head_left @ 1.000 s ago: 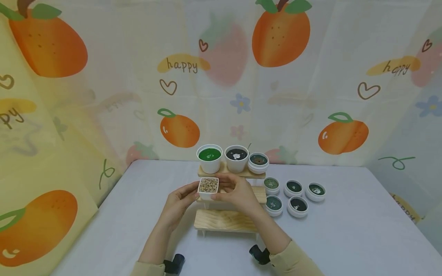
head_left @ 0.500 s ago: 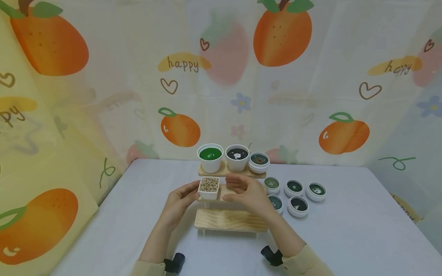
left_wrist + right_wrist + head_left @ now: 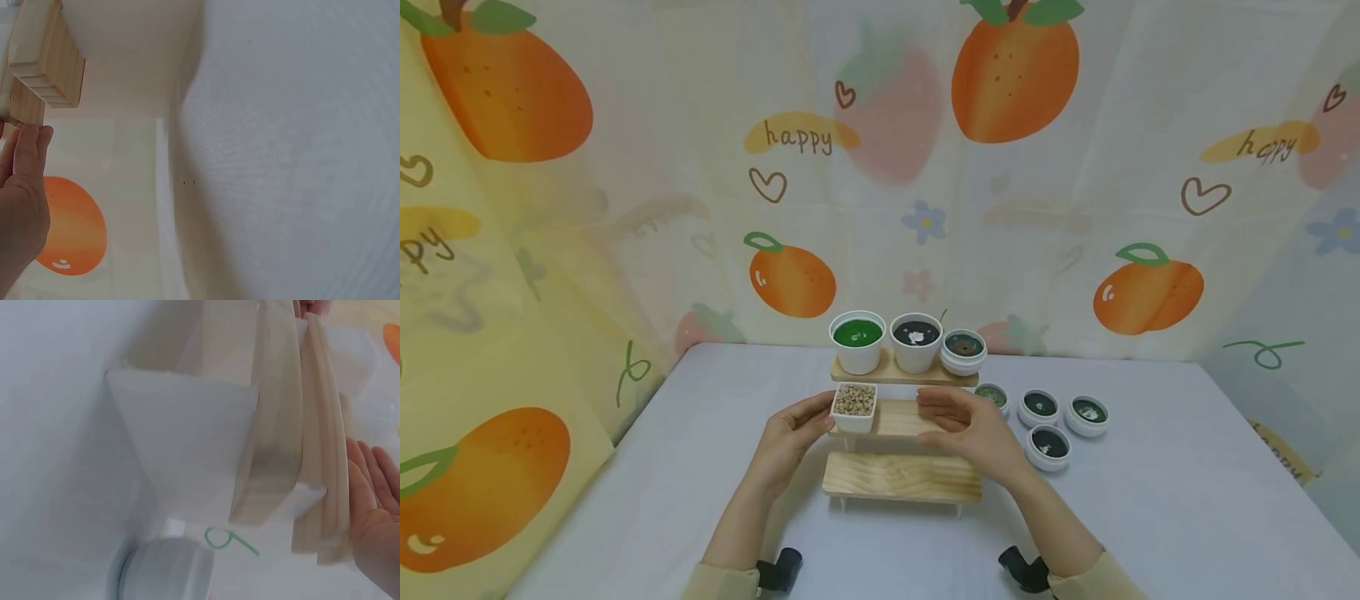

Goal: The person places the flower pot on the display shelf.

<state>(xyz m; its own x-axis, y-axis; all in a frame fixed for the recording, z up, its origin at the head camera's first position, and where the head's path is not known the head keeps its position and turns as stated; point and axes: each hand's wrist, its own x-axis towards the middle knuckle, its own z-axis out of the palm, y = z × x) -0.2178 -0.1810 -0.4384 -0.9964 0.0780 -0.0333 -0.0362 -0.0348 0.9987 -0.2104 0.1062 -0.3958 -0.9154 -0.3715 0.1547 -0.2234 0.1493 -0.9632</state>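
A small square white cup [image 3: 854,408] of tan grains or pebbles stands at the left end of the middle wooden tier [image 3: 898,418]. My left hand [image 3: 786,442] holds its left side, thumb toward the front and fingers toward the back. In the left wrist view, the left fingers [image 3: 26,150] reach up to the wooden board's edge. My right hand [image 3: 973,433] is apart from the cup, hovering at the tier's right end with fingers extended and nothing between them. In the right wrist view, the right hand [image 3: 378,512] lies alongside the stacked boards.
On the back tier [image 3: 887,371] stand a white cup of green [image 3: 857,335], a white cup of dark contents [image 3: 916,335] and a low round jar [image 3: 963,354]. Several small round jars [image 3: 1048,447] sit on the table at right. The front tier [image 3: 902,477] is bare wood.
My right hand has let go of the square cup and moved right along the tier. The cup has settled slightly onto the tier, with my left hand still at its side.
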